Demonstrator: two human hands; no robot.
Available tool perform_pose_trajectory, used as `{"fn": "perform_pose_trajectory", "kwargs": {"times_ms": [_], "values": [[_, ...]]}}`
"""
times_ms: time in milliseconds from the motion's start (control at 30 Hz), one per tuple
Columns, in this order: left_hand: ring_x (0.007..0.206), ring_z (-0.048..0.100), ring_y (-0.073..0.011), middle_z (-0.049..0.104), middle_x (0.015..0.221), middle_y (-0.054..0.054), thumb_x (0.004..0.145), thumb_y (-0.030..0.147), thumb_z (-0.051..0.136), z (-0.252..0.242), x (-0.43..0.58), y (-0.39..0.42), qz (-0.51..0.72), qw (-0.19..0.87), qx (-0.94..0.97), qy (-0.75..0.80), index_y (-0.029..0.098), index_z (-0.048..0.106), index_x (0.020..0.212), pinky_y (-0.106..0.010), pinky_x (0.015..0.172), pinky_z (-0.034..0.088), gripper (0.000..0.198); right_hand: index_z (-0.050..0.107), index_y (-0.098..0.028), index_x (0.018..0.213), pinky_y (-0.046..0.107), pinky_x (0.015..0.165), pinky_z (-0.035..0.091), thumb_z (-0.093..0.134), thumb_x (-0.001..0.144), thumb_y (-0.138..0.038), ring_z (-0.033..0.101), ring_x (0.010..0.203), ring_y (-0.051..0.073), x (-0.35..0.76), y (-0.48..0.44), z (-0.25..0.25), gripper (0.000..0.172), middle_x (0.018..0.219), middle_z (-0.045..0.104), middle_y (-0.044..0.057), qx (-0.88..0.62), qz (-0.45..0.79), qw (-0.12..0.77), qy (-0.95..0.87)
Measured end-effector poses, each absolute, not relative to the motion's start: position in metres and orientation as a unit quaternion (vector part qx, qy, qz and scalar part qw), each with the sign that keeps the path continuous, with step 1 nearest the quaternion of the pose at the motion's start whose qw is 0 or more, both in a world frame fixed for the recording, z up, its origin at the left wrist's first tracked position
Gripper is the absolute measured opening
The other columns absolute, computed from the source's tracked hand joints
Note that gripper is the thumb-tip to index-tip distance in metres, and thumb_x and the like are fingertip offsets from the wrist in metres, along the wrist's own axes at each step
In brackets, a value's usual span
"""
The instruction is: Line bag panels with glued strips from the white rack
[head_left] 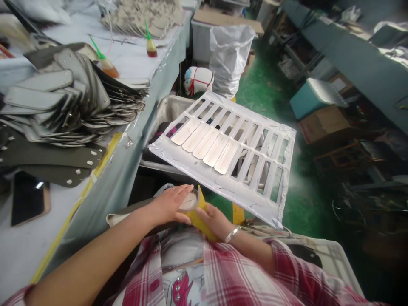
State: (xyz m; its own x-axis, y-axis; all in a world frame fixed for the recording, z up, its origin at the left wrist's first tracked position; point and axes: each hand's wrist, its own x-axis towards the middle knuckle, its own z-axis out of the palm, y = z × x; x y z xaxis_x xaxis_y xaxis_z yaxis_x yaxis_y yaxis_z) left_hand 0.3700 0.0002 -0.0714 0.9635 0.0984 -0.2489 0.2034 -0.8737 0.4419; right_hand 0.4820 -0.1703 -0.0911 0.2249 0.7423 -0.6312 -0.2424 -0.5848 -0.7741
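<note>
1. Right hand (218,222): gripping the yellow piece (199,220), located before the torso.
2. Left hand (172,205): fingers curved about the pale round part (190,200) beside the yellow piece; whether gripping, cannot tell.
3. White slotted rack (178,159): just beyond both hands, carrying a row of pale strips (204,143).
4. Left surface (65,204): carries stacked grey panels (35,102) and a phone (28,199).

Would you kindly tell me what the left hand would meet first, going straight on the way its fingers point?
The left hand would most likely meet the raised edge of the yellow piece, close ahead, though depth is hard to judge.
</note>
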Motion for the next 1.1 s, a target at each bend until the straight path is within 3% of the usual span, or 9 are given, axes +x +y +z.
{"fn": "perform_pose_trajectory", "kwargs": {"times_ms": [100,233,367,533,633,733,1100], "values": [[0.130,0.034,-0.0253,0.034,0.143,-0.016,0.068,0.058,0.064,-0.059,0.366,-0.011,-0.132,0.231,0.955,0.129,0.013,0.024,0.140,-0.038,0.106,0.027,0.094,0.041,-0.017,0.087,0.023,0.034,0.036,0.046,0.084,-0.051,0.049,0.037,0.013,0.499,-0.195,-0.070,0.034,0.055,0.056,0.000,-0.626,0.605,0.473,-0.135],[0.130,0.033,-0.0280,0.033,0.143,-0.017,0.067,0.060,0.062,-0.056,0.361,-0.030,-0.102,0.179,0.961,0.185,0.012,0.026,0.139,-0.043,0.105,0.027,0.094,0.049,-0.016,0.092,0.020,0.046,0.040,0.066,0.070,-0.040,0.048,0.048,0.007,0.515,-0.202,-0.051,0.037,0.065,0.054,-0.002,-0.503,0.540,0.671,-0.070],[0.128,0.037,-0.0264,0.037,0.142,-0.014,0.069,0.056,0.063,-0.067,0.361,-0.044,-0.036,0.136,0.968,0.208,0.017,0.027,0.138,-0.043,0.101,0.031,0.087,0.053,-0.016,0.088,0.022,0.052,0.044,0.073,0.059,-0.032,0.044,0.051,0.006,0.508,-0.158,-0.055,0.039,0.061,0.043,-0.006,-0.449,0.462,0.763,-0.056],[0.125,0.040,-0.0255,0.042,0.138,-0.012,0.070,0.057,0.062,-0.075,0.361,-0.044,-0.009,0.130,0.971,0.203,0.018,0.029,0.137,-0.043,0.100,0.031,0.085,0.047,-0.019,0.084,0.022,0.041,0.034,0.063,0.068,-0.052,0.039,0.041,0.006,0.496,-0.110,-0.068,0.040,0.062,0.046,-0.005,-0.487,0.382,0.776,-0.122],[0.123,0.041,-0.0265,0.043,0.138,-0.011,0.070,0.058,0.062,-0.077,0.360,-0.042,-0.004,0.126,0.972,0.200,0.018,0.030,0.137,-0.043,0.098,0.031,0.085,0.045,-0.020,0.087,0.021,0.037,0.027,0.057,0.072,-0.057,0.026,0.037,0.005,0.493,-0.102,-0.072,0.042,0.053,0.033,-0.009,-0.513,0.365,0.766,-0.128],[0.122,0.041,-0.0276,0.041,0.140,-0.011,0.070,0.057,0.063,-0.078,0.362,-0.041,-0.008,0.118,0.973,0.198,0.017,0.030,0.137,-0.043,0.096,0.032,0.084,0.044,-0.020,0.088,0.021,0.037,0.022,0.059,0.073,-0.056,0.024,0.039,0.006,0.487,-0.098,-0.074,0.042,0.051,0.028,-0.010,-0.524,0.359,0.762,-0.120],[0.123,0.039,-0.0267,0.037,0.143,-0.011,0.071,0.062,0.059,-0.085,0.362,-0.034,0.004,0.131,0.973,0.188,0.015,0.029,0.139,-0.040,0.098,0.029,0.087,0.046,-0.020,0.094,0.022,0.040,0.024,0.057,0.080,-0.049,0.026,0.042,0.006,0.488,-0.094,-0.065,0.035,0.055,0.030,-0.008,-0.537,0.338,0.765,-0.111]]}}
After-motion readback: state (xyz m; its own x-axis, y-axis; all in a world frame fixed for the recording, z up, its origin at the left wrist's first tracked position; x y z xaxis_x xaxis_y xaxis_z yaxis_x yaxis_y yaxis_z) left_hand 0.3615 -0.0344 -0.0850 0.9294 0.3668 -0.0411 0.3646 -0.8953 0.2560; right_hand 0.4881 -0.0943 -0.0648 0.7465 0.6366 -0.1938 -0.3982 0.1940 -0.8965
